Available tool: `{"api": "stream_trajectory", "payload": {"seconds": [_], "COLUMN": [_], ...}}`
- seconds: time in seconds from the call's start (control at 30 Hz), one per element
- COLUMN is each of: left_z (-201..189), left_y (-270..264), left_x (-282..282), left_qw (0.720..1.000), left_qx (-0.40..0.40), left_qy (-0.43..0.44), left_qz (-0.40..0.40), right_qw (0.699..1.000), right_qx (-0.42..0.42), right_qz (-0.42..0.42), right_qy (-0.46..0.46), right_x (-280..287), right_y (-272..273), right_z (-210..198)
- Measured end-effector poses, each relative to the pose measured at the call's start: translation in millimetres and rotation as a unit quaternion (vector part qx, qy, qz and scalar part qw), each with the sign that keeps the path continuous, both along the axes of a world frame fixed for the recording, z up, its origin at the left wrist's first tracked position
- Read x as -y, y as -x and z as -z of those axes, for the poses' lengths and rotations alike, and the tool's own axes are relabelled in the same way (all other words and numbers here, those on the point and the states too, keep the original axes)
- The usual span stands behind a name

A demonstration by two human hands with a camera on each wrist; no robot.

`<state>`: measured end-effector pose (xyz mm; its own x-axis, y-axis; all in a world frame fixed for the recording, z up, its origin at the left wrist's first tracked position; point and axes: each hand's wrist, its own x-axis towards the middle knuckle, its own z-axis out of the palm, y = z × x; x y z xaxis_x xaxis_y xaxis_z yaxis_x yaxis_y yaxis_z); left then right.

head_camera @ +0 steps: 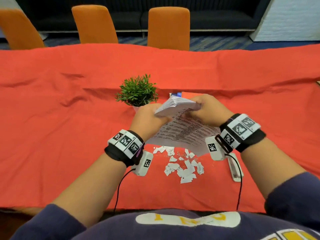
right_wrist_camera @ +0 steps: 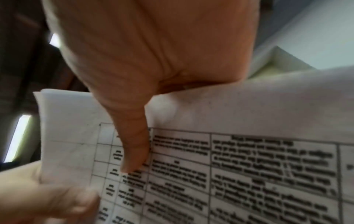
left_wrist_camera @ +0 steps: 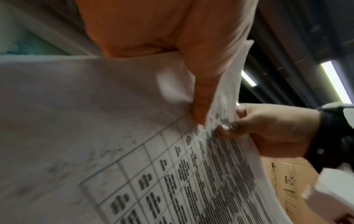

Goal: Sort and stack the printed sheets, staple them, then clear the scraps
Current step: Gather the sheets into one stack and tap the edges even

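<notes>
Both your hands hold the printed sheets (head_camera: pixel 181 129) up at frame centre, above the worktop (head_camera: pixel 69 101).
Your left hand (head_camera: pixel 147 118) and right hand (head_camera: pixel 207 111) each pinch the stack's top edge, thumbs on print; scraps (head_camera: pixel 183 167) lie below centre, probably a stapler (head_camera: pixel 235 170) lower right.

sheets (head_camera: pixel 183 130): thin matt paper | tablecloth (head_camera: pixel 69 118): wrinkly matt red cloth | stapler (head_camera: pixel 235 168): smooth pale plastic | scraps (head_camera: pixel 183 168): torn paper

The head camera looks down and forward over the red table (head_camera: pixel 69 101). Each wrist camera sits close under its palm, tilted up; all three share the printed sheets (head_camera: pixel 183 130).
</notes>
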<state>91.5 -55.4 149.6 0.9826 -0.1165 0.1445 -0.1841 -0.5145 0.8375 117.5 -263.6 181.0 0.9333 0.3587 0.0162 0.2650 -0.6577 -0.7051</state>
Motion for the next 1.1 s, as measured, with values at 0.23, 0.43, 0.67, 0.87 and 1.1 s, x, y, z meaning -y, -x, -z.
{"api": "stream_trajectory", "payload": {"seconds": [0.23, 0.43, 0.67, 0.87, 1.1], "left_z": [14, 31, 44, 51, 65], "left_y": [7, 11, 21, 31, 35], "left_x": [-42, -2, 10, 18, 18], "left_qw": [0.981, 0.941, 0.952, 0.948, 0.95], "left_qx": [-0.057, -0.006, 0.059, 0.079, 0.052], "left_qy": [0.184, 0.325, 0.263, 0.271, 0.273], "left_qz": [-0.015, -0.09, -0.146, -0.151, -0.142], "right_qw": [0.944, 0.873, 0.883, 0.885, 0.884], "right_qx": [-0.083, -0.115, -0.064, -0.039, -0.083], "right_qz": [0.114, 0.18, 0.23, 0.229, 0.214], "right_qy": [-0.297, -0.438, -0.403, -0.404, -0.408], "right_x": [42, 30, 15, 5, 3], "right_y": [6, 24, 43, 49, 52], "right_z": [39, 84, 100, 105, 113]}}
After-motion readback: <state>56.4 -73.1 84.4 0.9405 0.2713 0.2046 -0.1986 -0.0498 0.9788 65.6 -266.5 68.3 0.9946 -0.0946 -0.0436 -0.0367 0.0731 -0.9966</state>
